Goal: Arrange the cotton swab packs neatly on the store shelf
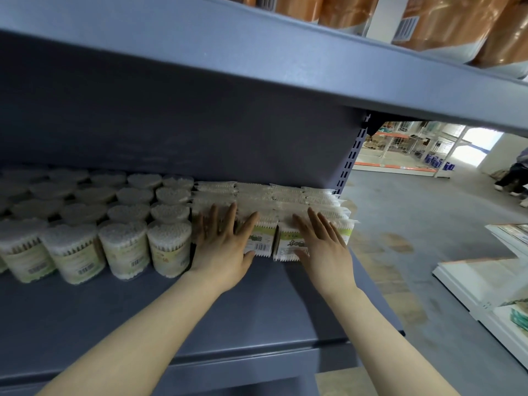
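Flat plastic swab packs [288,201] lie under both outstretched, straight-fingered hands.

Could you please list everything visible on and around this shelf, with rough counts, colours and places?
Flat cotton swab packs: many, white with green labels, stood in rows at the shelf's right end.
Round swab tubs: many, clear with pale labels, in rows left of the flat packs.
Shelf: one, blue-grey metal, bare front strip.
Upper shelf: one, blue-grey, overhead.
Orange-brown packages: several, on the upper shelf.
White display unit: one, on the floor at right.
Left hand: fingers straight, pressed flat on the front packs.
Right hand: fingers straight, pressed flat on the front packs.
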The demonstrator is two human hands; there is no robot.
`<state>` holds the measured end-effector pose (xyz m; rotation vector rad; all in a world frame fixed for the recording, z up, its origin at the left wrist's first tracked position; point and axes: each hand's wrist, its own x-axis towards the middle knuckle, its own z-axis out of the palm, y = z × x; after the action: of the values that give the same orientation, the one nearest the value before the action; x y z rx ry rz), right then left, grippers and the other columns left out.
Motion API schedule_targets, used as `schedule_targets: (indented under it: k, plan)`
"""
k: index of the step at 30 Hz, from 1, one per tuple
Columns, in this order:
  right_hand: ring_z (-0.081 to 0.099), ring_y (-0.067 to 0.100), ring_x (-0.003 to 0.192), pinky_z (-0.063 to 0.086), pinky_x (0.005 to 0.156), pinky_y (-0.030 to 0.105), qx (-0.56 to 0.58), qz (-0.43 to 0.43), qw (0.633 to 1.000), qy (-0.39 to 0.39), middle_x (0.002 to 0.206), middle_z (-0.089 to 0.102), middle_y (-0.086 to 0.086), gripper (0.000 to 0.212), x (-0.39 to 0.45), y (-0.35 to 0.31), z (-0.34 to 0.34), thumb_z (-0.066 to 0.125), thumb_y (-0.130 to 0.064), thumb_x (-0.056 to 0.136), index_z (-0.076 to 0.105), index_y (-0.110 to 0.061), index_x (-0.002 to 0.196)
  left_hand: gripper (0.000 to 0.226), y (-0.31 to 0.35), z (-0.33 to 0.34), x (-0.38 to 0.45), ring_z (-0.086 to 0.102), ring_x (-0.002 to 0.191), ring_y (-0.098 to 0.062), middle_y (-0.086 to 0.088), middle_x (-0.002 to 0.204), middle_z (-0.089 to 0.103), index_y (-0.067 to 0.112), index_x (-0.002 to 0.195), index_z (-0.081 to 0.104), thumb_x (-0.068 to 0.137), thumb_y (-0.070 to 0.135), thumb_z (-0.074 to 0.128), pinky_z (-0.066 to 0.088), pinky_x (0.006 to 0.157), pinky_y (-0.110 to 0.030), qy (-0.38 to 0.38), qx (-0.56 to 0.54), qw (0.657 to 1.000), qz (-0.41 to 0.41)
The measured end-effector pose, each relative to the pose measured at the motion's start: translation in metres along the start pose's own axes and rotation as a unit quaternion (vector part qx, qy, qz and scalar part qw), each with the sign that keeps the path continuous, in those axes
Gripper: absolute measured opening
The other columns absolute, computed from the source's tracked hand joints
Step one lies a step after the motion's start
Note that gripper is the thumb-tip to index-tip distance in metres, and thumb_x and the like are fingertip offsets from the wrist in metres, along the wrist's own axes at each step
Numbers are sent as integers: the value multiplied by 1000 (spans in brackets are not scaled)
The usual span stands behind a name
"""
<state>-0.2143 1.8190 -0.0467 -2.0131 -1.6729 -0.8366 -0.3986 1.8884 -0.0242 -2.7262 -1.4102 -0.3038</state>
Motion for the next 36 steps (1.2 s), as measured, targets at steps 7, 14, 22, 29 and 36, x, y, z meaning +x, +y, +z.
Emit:
schedule_targets:
  k: [7,14,22,29,36]
  plan:
    - [56,34,117,48,90,43,25,14,999,-27,130,55,15,82,5,1,2,90,-15,51,57,-18,126,67,8,-6,-1,-2,141,-39,-12,156,-6,31,148,-6,96,49,32,-4,111,-55,3,20,1000,-10]
    - [54,33,119,46,93,42,27,17,998,-51,133,53,13,83,6,0,0,88,-16,54,54,-18,129,66,15,-10,-2,-2,141,-40,-13,155,-4,30,148,-4,96,48,33,-2,111,-56,-5,12,999,-29]
    - [52,35,121,42,96,46,13,22,1000,-17,135,50,16,90,-5,9,-11,88,-21,53,48,-11,133,70,22,-12,-4,-20,139,-37,-12,151,-29,31,146,-15,97,44,33,-13,109,-54,20,-4,1000,13]
    - [49,42,122,38,99,51,-1,73,995,-67,134,48,25,83,-23,37,-16,82,-24,64,44,6,131,64,41,-1,-6,-28,137,-31,5,137,-42,42,145,-9,97,44,34,-19,107,-52,19,-18,995,95]
    - [57,45,104,49,86,49,22,67,997,-27,121,56,26,70,-36,43,-23,74,-1,55,54,3,122,75,44,0,-20,14,140,-40,-17,155,9,31,147,18,85,38,60,16,110,-57,68,-31,993,91]
